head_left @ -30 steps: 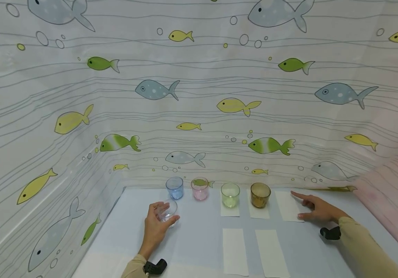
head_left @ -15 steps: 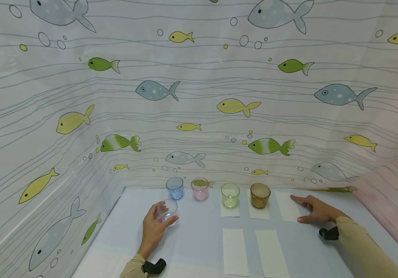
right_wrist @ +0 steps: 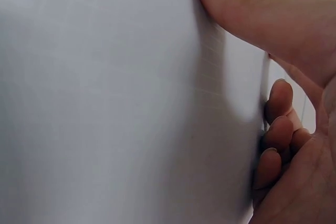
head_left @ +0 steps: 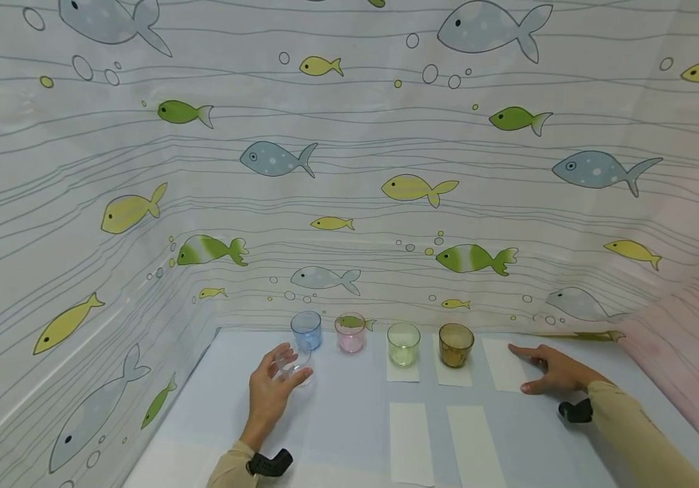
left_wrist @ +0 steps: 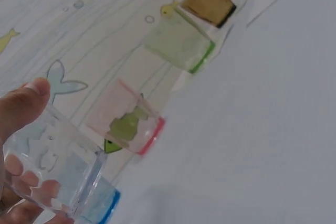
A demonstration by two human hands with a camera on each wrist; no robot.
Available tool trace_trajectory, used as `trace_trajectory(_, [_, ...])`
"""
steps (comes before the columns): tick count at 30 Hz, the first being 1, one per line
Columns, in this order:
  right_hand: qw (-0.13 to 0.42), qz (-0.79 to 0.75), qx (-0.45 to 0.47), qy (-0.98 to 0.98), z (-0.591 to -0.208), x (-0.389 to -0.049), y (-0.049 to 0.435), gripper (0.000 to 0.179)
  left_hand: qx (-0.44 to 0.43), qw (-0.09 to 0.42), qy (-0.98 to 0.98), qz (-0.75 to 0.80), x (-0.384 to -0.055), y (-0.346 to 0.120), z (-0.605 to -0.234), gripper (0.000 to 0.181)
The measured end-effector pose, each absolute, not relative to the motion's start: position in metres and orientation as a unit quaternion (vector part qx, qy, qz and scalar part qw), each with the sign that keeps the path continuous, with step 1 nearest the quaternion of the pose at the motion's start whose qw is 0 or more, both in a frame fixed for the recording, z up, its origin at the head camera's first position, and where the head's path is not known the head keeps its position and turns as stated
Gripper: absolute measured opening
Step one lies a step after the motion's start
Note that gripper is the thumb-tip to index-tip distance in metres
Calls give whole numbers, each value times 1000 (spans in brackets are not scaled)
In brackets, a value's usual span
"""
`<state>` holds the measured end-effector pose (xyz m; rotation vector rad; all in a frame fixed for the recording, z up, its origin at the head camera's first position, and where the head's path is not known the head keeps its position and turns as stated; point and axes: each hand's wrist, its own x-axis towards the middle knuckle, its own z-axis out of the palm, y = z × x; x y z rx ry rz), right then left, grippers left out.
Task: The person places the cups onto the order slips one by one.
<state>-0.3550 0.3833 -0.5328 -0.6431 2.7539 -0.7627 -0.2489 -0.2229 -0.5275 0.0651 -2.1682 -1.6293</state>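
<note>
My left hand (head_left: 268, 393) grips a clear glass (head_left: 295, 354) between thumb and fingers, just in front of the blue glass (head_left: 306, 332). In the left wrist view the clear glass (left_wrist: 65, 153) overlaps the blue one, its fingers visible through the wall. My right hand (head_left: 559, 371) rests at the right side of a white paper slip (head_left: 504, 366). Its index finger reaches the slip's upper right corner and its thumb touches the lower right. The other fingers (right_wrist: 278, 132) are curled beneath the palm, as the right wrist view shows.
Along the back stand a pink glass (head_left: 350, 333), a green glass (head_left: 403, 344) and an amber glass (head_left: 455, 346); the last two are on paper slips. Two more slips, one on the left (head_left: 411, 444) and one on the right (head_left: 476, 447), lie nearer. A fish-patterned sheet (head_left: 349, 196) surrounds the table.
My left hand has moved slightly up and away with the clear glass, closer to the blue glass. The right hand stays almost still at the paper slip.
</note>
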Motion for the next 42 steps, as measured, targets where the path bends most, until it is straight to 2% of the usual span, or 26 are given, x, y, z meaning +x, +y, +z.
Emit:
trace_trajectory(14, [116,-257,-204,938,-529,-357,385,97,-102,229,-769,-589,-273,-170,-459,75])
trace_trajectory(23, [130,-252,-180,942,-528,-356,384,98,-165,208,-773,-576,-293,-119,-423,75])
trace_trajectory(32, [149,-263,-171,938,-529,-359,381,101,-226,188,-767,-571,-311,-65,-411,73])
trace_trajectory(42, [149,-254,-170,940,-524,-358,380,102,-222,138,-751,-607,-322,-3,-404,71])
